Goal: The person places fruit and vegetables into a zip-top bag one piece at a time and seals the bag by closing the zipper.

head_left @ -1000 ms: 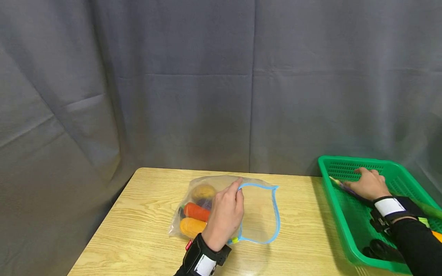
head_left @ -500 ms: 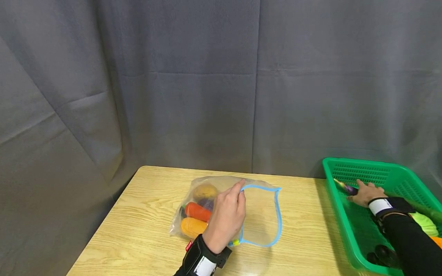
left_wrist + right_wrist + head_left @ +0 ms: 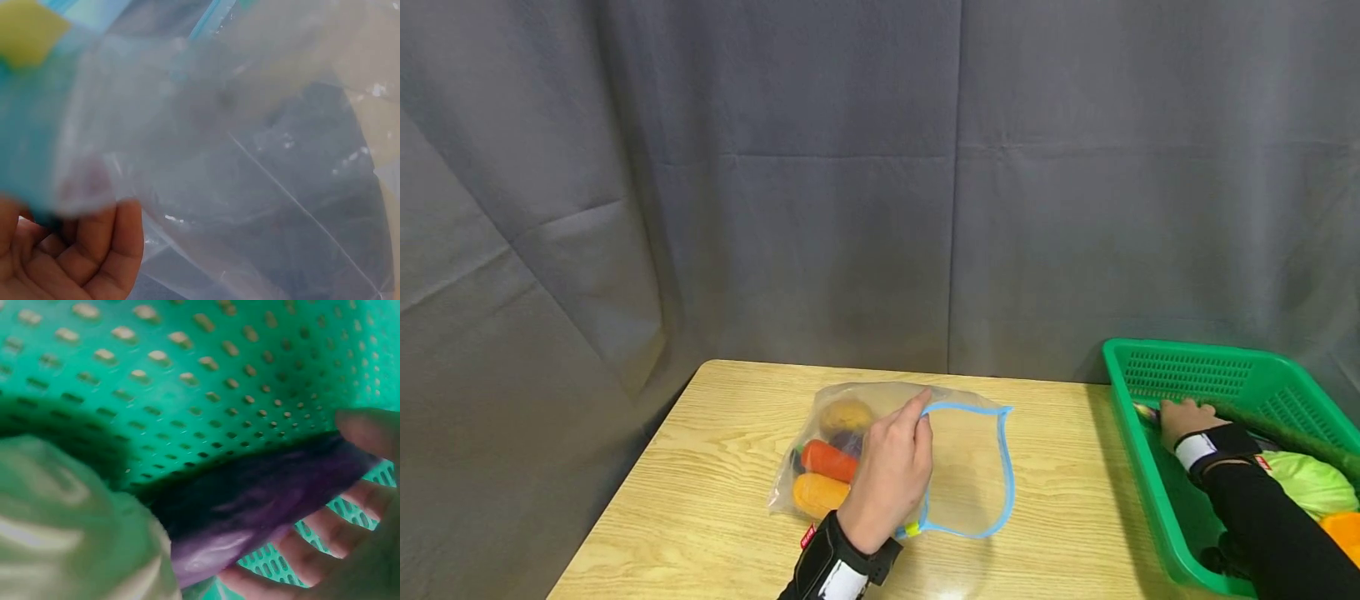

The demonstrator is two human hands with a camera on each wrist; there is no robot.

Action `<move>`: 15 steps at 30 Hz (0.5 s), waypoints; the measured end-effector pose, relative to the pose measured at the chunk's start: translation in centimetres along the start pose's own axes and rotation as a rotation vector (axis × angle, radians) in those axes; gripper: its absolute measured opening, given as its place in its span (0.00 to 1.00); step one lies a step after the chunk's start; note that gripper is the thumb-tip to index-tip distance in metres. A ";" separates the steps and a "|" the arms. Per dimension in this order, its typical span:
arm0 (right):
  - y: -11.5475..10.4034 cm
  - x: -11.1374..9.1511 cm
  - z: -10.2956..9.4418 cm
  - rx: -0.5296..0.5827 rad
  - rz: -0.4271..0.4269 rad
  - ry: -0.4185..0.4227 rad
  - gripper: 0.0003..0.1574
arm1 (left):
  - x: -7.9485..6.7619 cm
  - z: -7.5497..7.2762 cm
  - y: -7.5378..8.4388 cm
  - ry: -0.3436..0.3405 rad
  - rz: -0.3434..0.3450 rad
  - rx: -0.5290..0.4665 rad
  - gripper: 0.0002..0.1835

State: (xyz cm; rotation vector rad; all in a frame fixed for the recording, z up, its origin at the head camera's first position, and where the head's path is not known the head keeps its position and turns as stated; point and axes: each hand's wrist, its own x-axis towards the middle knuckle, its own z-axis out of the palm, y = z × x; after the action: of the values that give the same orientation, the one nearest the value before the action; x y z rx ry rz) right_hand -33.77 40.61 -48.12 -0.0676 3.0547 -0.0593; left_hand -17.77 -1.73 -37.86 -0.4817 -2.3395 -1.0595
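A clear zip bag [image 3: 1004, 454] with a blue-edged mouth lies on the table, its mouth to the right. My left hand [image 3: 891, 467] pinches the bag near that mouth; in the left wrist view its curled fingers [image 3: 125, 244] are at the plastic. Through the plastic show a potato [image 3: 845, 415], a carrot [image 3: 829, 460], a yellow vegetable [image 3: 817, 495] and something purple [image 3: 847, 442]. Inside the green basket [image 3: 1138, 492], my right hand [image 3: 1187, 420] grips an eggplant [image 3: 250, 503], thumb on one side and fingers on the other. The head view shows just its pale tip.
A cabbage [image 3: 1309, 483], a long green vegetable [image 3: 1292, 433], an orange item [image 3: 1343, 533] and dark items [image 3: 1221, 558] also lie in the basket. The wooden table [image 3: 1052, 467] lies between bag and basket. A grey curtain [image 3: 820, 250] hangs behind.
My right hand has lowered onto the eggplant and closed round it, covering more of it. The right forearm has swung left, exposing the cabbage. My left hand has stayed on the bag.
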 end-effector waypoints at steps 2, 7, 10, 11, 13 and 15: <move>0.0 -0.3 0.4 -0.021 0.004 0.030 0.14 | 0.0 0.0 0.0 -0.002 0.000 0.000 0.16; 0.0 -1.0 1.3 -0.052 0.008 0.095 0.09 | 0.0 0.0 0.0 0.001 0.002 0.008 0.16; -0.1 -1.0 1.6 -0.048 0.009 0.164 0.06 | 0.0 0.1 0.0 0.007 0.007 0.010 0.16; -0.2 -1.0 1.5 -0.041 0.012 0.189 0.06 | 0.0 0.1 0.0 0.007 0.009 0.009 0.16; -0.5 -1.0 1.4 -0.029 0.016 0.240 0.06 | 0.0 0.0 0.0 0.009 0.011 0.008 0.17; -0.7 -1.2 1.1 -0.020 0.014 0.262 0.08 | 0.0 -0.1 0.0 0.005 0.011 0.001 0.17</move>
State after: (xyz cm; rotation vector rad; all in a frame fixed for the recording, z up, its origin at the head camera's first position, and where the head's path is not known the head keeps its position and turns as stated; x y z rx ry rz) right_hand -32.46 39.89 -49.10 -0.0424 3.3174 -0.0396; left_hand -17.80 -1.79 -37.84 -0.4902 -2.3305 -1.0539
